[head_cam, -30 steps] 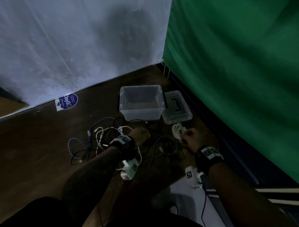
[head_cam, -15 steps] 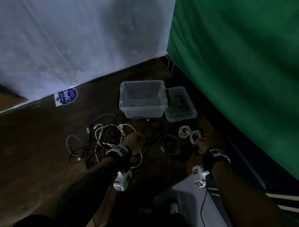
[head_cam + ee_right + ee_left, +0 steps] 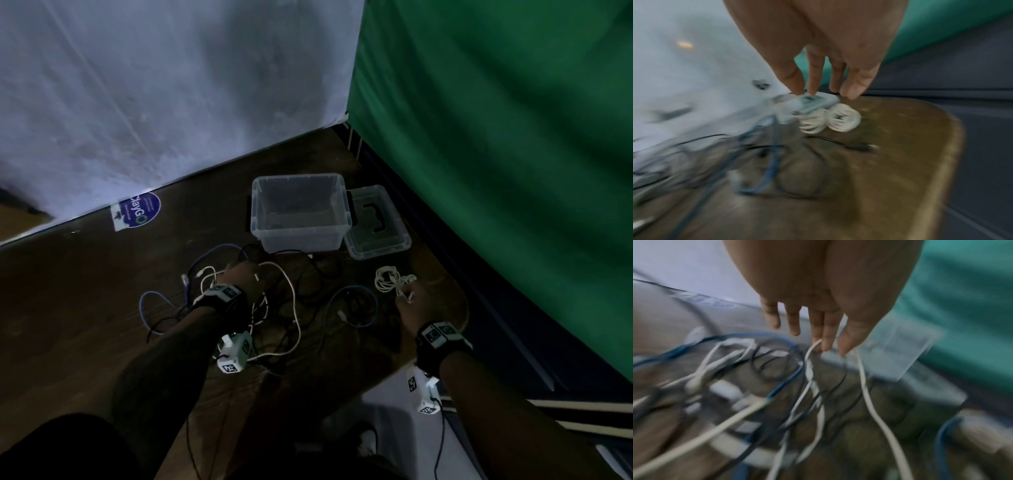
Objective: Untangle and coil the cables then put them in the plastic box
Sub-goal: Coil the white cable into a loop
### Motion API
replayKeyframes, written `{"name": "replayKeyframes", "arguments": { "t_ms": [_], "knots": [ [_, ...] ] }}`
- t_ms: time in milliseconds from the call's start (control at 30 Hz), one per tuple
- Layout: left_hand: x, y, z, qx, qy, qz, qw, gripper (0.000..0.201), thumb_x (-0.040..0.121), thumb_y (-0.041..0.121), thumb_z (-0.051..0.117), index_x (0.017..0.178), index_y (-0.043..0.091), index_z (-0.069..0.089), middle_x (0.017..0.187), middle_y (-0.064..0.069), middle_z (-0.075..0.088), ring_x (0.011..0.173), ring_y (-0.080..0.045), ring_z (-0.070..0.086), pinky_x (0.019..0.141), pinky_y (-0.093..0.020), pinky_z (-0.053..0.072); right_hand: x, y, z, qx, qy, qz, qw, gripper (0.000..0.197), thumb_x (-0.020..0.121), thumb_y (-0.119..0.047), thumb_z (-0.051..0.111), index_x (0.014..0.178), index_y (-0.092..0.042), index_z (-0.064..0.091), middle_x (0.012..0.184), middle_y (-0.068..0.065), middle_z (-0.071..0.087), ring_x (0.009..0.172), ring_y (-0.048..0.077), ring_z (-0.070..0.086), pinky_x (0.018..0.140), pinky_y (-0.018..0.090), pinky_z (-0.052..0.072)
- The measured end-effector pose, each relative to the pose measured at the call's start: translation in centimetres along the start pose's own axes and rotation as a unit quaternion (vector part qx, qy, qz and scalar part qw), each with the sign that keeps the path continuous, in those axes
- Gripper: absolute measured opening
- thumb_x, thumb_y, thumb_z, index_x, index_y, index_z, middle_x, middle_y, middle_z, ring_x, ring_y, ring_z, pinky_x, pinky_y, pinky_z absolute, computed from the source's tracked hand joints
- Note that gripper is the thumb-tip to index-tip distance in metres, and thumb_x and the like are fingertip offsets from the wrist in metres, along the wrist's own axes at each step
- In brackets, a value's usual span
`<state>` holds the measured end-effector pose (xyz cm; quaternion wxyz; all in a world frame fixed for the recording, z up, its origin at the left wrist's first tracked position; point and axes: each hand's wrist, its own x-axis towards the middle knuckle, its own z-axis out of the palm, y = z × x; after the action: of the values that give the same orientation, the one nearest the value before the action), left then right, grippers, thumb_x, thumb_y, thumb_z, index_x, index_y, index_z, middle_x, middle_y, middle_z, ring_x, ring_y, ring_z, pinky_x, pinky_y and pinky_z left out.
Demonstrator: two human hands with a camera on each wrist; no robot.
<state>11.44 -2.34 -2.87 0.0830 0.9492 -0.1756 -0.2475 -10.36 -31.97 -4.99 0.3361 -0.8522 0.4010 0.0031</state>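
Note:
A tangle of white, black and blue cables [image 3: 212, 274] lies on the brown table in front of the clear plastic box [image 3: 298, 236]. My left hand [image 3: 241, 274] reaches down into the tangle. In the left wrist view, my left hand [image 3: 830, 347] pinches a white cable [image 3: 807, 363] between fingertips and thumb. To the right lies a coiled white cable [image 3: 388, 279] [image 3: 830, 120]. My right hand [image 3: 409, 301] [image 3: 826, 92] is at its near edge with fingers straight and curled round nothing. The wrist views are blurred.
The box's lid [image 3: 376, 236] lies right of the box. A loose blue cable loop [image 3: 352, 287] sits between my hands. The table's rounded right edge [image 3: 460, 301] is just past the coil, with a green curtain [image 3: 496, 171] beyond. A white sheet [image 3: 171, 85] hangs behind.
My right hand set the coiled white cable down on the table and drew back a little. My left hand reached further into the tangle and took a white cable.

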Motion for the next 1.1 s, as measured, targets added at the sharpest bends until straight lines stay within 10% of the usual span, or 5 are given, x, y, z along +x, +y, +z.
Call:
{"name": "replayKeyframes", "arguments": {
  "t_ms": [233, 467, 567, 867, 1100],
  "knots": [
    [-3.2, 2.6, -5.8, -0.23, 0.062, 0.163, 0.957, 0.024, 0.079, -0.003, 0.061, 0.076, 0.02, 0.066, 0.083, -0.004, 0.067, 0.077, -0.022, 0.064, 0.075, -0.031, 0.052, -2.8, -9.1, 0.4, 0.105, -0.053, -0.153, 0.981, 0.026, 0.089, -0.016, 0.066, 0.115, -0.015, 0.064, 0.114, -0.002, 0.06, 0.108, 0.014, 0.057, 0.09, 0.025, 0.043],
    [-7.7, 5.7, -11.2, -0.264, 0.034, 0.278, 0.923, 0.025, 0.081, -0.002, 0.064, 0.084, 0.023, 0.059, 0.083, 0.001, 0.066, 0.072, -0.015, 0.063, 0.07, -0.029, 0.053, -5.4, -19.3, -1.1, 0.133, -0.147, -0.308, 0.931, 0.035, 0.094, -0.029, 0.062, 0.127, -0.017, 0.061, 0.125, 0.0, 0.063, 0.112, 0.011, 0.058, 0.098, 0.029, 0.046],
    [-8.8, 5.4, -12.4, -0.311, 0.027, 0.276, 0.909, 0.02, 0.088, 0.002, 0.062, 0.095, 0.019, 0.057, 0.082, -0.005, 0.07, 0.073, -0.021, 0.066, 0.07, -0.033, 0.055, -6.1, -21.3, -3.3, 0.156, -0.129, -0.305, 0.931, 0.018, 0.096, -0.026, 0.06, 0.098, -0.011, 0.068, 0.081, -0.002, 0.065, 0.075, 0.013, 0.062, 0.076, 0.038, 0.053],
    [-9.4, 1.9, -10.3, -0.324, 0.044, 0.248, 0.912, 0.027, 0.095, -0.001, 0.051, 0.081, 0.019, 0.064, 0.073, -0.014, 0.064, 0.067, -0.016, 0.063, 0.071, -0.034, 0.054, -6.1, -21.9, -11.9, 0.4, 0.025, -0.23, 0.887, 0.022, 0.1, -0.024, 0.051, 0.08, -0.024, 0.059, 0.047, -0.015, 0.045, 0.042, -0.001, 0.039, 0.045, 0.018, 0.033],
    [-10.6, 2.0, -11.0, -0.446, 0.048, 0.197, 0.872, 0.026, 0.101, 0.015, 0.044, 0.09, 0.008, 0.066, 0.045, 0.004, 0.047, 0.04, -0.008, 0.044, 0.043, -0.02, 0.038, -6.4, -19.4, -14.6, 0.359, 0.063, -0.204, 0.909, 0.02, 0.095, -0.013, 0.053, 0.077, -0.017, 0.062, 0.062, 0.002, 0.052, 0.051, 0.015, 0.048, 0.057, 0.03, 0.04]
  ]
}}
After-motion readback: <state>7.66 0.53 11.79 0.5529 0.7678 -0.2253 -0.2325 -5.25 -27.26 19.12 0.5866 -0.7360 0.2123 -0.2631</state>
